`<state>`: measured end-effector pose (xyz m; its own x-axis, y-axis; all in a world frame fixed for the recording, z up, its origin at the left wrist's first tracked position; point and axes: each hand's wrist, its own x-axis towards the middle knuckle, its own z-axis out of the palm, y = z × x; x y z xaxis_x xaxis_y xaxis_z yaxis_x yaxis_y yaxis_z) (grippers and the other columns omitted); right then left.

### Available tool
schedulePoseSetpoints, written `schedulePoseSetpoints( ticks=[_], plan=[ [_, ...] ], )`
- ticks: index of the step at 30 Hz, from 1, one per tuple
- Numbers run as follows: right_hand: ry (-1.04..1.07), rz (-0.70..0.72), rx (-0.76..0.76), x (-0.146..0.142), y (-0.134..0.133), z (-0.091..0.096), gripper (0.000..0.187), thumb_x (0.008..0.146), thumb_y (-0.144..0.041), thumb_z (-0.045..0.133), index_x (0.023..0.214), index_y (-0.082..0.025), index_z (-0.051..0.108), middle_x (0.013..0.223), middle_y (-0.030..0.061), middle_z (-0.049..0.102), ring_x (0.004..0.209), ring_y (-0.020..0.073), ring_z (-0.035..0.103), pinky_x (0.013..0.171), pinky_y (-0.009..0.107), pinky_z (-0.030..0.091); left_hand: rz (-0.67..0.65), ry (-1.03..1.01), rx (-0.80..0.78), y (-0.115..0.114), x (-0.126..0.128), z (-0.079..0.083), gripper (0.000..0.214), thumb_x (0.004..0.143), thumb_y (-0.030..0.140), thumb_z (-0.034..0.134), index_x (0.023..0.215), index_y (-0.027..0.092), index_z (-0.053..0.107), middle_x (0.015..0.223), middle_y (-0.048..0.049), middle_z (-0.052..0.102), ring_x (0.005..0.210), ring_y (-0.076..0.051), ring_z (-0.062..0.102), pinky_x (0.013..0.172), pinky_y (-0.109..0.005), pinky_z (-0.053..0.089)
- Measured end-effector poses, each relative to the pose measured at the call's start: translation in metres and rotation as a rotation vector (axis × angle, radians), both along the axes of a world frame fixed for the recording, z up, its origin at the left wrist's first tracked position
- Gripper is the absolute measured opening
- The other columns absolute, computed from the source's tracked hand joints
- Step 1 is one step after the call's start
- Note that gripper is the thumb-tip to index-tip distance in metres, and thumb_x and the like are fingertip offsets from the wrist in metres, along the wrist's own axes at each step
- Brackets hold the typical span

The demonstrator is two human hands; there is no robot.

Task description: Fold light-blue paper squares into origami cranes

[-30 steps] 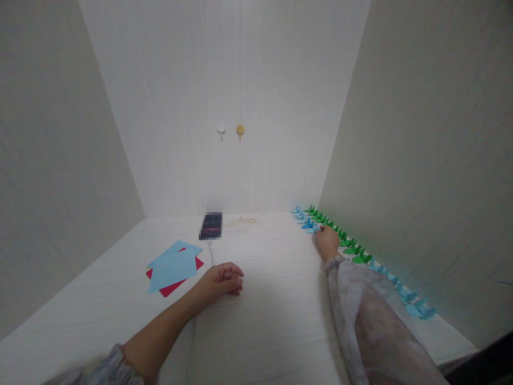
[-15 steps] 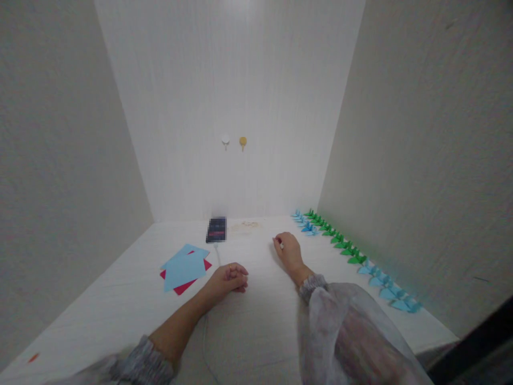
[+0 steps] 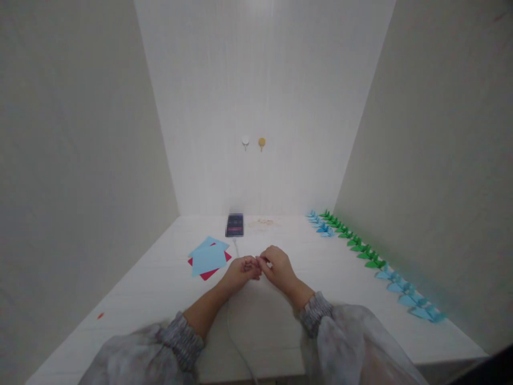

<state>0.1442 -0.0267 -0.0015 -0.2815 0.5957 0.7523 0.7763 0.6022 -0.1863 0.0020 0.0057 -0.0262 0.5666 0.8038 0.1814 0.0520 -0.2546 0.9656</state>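
Over the bench, left hand and right hand meet with curled fingers; whether they grasp anything, I cannot tell. Paper sheets lie beside the left hand, whose sideways sweep could scatter them or tug the cable beneath.

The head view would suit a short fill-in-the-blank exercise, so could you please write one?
The top sheet is light ____.
Along the right wall, blue cranes lie nearest and ____ ones farther back.
The hook beside the white hook is ____.
The hand nearer the top sheet is the ____ one.

Missing words: blue; green; yellow; left.
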Motion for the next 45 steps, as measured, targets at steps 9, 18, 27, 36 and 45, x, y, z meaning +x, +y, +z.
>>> schedulePoseSetpoints(
  ticks=[9,18,27,36,45],
  plan=[
    [-0.057,0.101,-0.119,0.003,0.000,-0.005,0.020,0.078,-0.025,0.041,0.063,-0.016,0.051,0.058,0.0013,0.050,0.058,0.0114,0.045,0.056,0.023,0.035,0.710,0.920,0.430,0.025,-0.040,0.000,0.044,0.063,0.033,0.052,0.100,0.010,0.049,0.116,-0.0183,0.039,0.108,-0.030,0.032,0.087,-0.042,0.024],
    [-0.072,0.109,-0.231,0.006,0.004,-0.013,0.022,0.078,-0.027,0.041,0.063,-0.016,0.051,0.059,0.0015,0.051,0.057,0.0106,0.045,0.055,0.022,0.034,0.527,1.189,0.434,0.032,-0.050,-0.003,0.037,0.077,0.032,0.032,0.101,0.010,0.048,0.113,-0.0183,0.042,0.108,-0.028,0.034,0.082,-0.044,0.030],
    [-0.061,0.146,-0.295,0.002,-0.001,-0.009,0.023,0.078,-0.029,0.041,0.062,-0.017,0.052,0.059,0.0022,0.052,0.056,0.0113,0.045,0.054,0.022,0.033,0.543,1.213,0.456,0.024,-0.044,0.005,0.032,0.074,0.017,0.032,0.099,0.006,0.048,0.106,-0.0197,0.046,0.101,-0.028,0.040,0.080,-0.046,0.031],
    [-0.094,0.165,-0.309,0.002,-0.003,-0.008,0.023,0.078,-0.028,0.040,0.062,-0.017,0.052,0.058,0.0020,0.051,0.056,0.0111,0.044,0.053,0.022,0.033,0.610,1.156,0.440,0.021,-0.053,0.020,0.038,0.075,0.006,0.027,0.111,0.008,0.036,0.091,-0.0165,0.055,0.084,-0.021,0.053,0.072,-0.032,0.037],
    [-0.043,0.161,-0.300,0.004,0.001,-0.010,0.020,0.077,-0.027,0.041,0.064,-0.017,0.052,0.060,0.0023,0.050,0.058,0.0125,0.045,0.055,0.024,0.036,0.877,0.597,0.512,0.013,-0.057,0.038,0.039,0.074,0.014,0.036,0.112,0.019,0.039,0.095,-0.0081,0.057,0.085,-0.019,0.054,0.074,-0.030,0.038]
  ],
)
